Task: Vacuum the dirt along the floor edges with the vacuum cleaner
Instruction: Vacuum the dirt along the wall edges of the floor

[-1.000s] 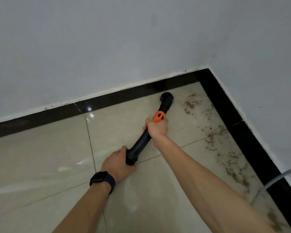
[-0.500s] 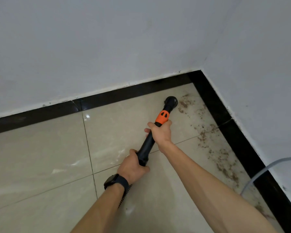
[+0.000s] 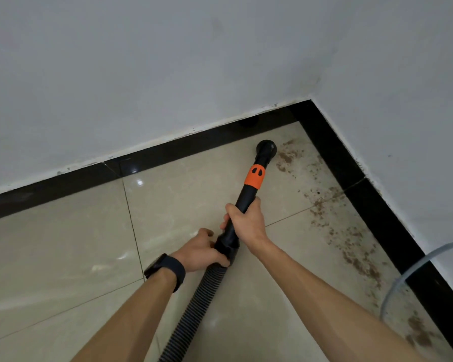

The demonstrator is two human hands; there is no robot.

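I hold a black vacuum wand [image 3: 249, 194] with an orange collar [image 3: 254, 176]. Its round nozzle [image 3: 266, 147] sits on the beige tile floor near the room corner, just left of a patch of brown dirt [image 3: 285, 158]. My right hand [image 3: 246, 220] grips the wand below the collar. My left hand [image 3: 203, 250], with a black watch on the wrist, grips the wand's lower end where the ribbed hose [image 3: 194, 312] joins. More dirt [image 3: 356, 254] runs along the right skirting.
Black skirting [image 3: 168, 150] lines both white walls and meets at the corner [image 3: 302, 111]. A grey cable [image 3: 413, 267] loops over the floor at the right wall. Beige tiles [image 3: 63, 246] spread to the left.
The nozzle has moved from the back skirting right and back towards the corner dirt. My hands came closer together on the wand, and the ribbed hose now shows below my left hand.
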